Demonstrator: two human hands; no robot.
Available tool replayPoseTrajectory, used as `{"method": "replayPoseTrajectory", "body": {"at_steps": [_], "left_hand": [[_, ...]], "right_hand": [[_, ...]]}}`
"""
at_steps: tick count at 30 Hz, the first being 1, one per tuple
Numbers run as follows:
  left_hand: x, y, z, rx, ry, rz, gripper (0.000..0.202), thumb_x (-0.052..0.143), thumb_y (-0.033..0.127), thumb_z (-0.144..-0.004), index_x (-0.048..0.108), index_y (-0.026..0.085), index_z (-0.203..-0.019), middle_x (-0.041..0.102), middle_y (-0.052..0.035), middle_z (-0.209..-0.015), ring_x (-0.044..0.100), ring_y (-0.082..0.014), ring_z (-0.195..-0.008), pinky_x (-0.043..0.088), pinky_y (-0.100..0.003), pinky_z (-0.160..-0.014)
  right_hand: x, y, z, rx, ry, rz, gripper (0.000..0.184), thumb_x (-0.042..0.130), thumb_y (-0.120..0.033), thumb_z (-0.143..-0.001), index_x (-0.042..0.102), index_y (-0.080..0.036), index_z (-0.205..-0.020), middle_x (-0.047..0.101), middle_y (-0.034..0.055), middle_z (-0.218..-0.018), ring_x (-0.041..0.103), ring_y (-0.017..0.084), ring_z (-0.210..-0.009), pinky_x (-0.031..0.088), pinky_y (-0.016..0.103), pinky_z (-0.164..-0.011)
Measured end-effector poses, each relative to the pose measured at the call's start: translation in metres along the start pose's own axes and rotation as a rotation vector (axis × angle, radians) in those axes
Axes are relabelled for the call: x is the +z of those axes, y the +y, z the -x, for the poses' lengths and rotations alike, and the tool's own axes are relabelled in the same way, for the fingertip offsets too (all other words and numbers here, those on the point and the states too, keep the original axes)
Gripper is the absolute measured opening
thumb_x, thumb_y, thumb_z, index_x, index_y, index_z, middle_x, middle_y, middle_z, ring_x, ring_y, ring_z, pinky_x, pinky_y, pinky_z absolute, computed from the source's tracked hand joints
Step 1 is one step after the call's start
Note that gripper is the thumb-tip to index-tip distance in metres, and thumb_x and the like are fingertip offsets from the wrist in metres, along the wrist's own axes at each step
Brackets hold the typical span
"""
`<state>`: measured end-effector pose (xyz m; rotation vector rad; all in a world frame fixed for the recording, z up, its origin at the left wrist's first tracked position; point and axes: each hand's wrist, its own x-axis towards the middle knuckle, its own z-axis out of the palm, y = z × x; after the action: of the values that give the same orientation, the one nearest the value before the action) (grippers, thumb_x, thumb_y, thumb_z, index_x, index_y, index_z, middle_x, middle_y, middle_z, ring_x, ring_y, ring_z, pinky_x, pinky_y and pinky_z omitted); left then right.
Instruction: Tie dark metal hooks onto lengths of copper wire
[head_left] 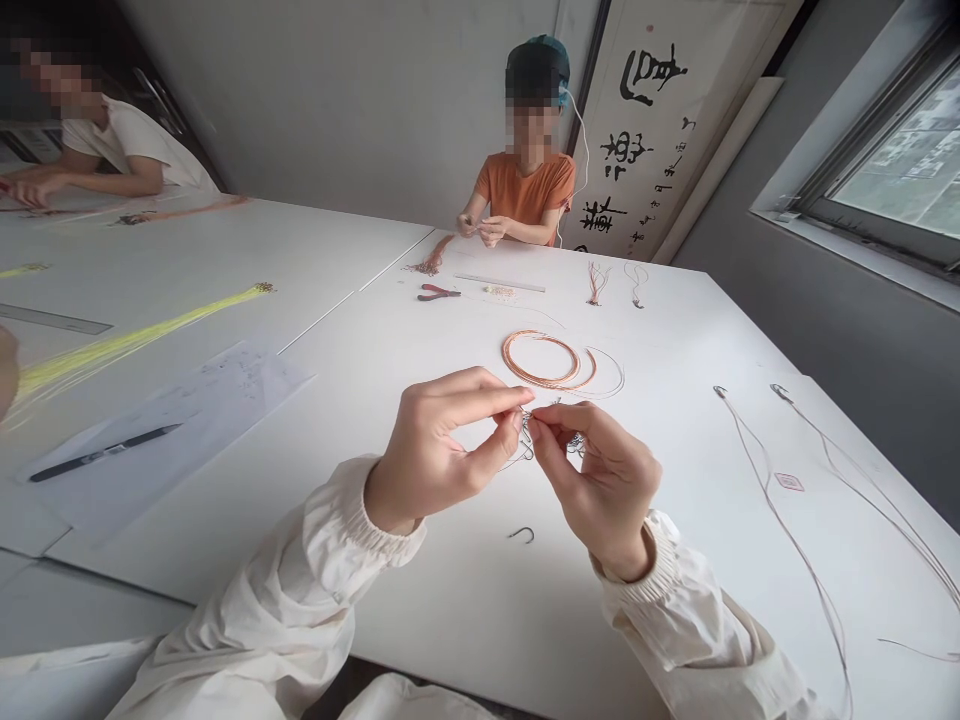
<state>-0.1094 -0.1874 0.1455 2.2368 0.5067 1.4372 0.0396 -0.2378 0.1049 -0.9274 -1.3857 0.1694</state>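
My left hand (442,445) and my right hand (596,475) meet above the table, each with thumb and forefinger pinched together. Between the fingertips shows a thin, small piece, too fine to name. Just behind the fingers lies a pile of dark fish hooks (576,443), partly hidden by the hands. One loose fish hook (523,534) rests on the white table below them. Beyond the hands is a coil of orange-brown cord (540,360), with a thin pale line looping off its right side.
Lines with hooks (750,460) lie at right, near a small red-edged tag (789,482). At left are a pen (105,453) on paper and a yellow strand bundle (150,335). Farther off lie pliers (438,292) and a ruler (500,283). Two people sit across the tables.
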Motion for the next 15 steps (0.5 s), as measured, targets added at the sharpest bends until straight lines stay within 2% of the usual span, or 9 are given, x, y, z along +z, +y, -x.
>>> {"method": "replayPoseTrajectory", "body": {"at_steps": [6, 15], "left_hand": [[-0.0023, -0.0027, -0.0004, 0.061, -0.071, -0.062, 0.024, 0.066, 0.008, -0.083, 0.075, 0.016, -0.104, 0.07, -0.006, -0.082, 0.064, -0.0137, -0.071, 0.055, -0.027, -0.064], [-0.006, -0.0024, -0.0017, 0.026, -0.128, -0.119, 0.017, 0.063, 0.011, -0.087, 0.075, 0.018, -0.096, 0.07, -0.0036, -0.078, 0.062, -0.013, -0.067, 0.052, -0.026, -0.061]], "right_hand": [[-0.0018, -0.0009, -0.0001, -0.012, -0.01, -0.008, 0.017, 0.064, -0.006, -0.085, 0.069, -0.021, -0.092, 0.065, 0.0005, -0.071, 0.057, 0.011, -0.057, 0.051, 0.028, -0.051], [-0.0035, -0.0021, -0.002, -0.012, -0.041, 0.004, 0.02, 0.063, -0.003, -0.084, 0.07, -0.021, -0.092, 0.061, -0.0007, -0.068, 0.055, 0.011, -0.057, 0.051, 0.028, -0.053]]}}
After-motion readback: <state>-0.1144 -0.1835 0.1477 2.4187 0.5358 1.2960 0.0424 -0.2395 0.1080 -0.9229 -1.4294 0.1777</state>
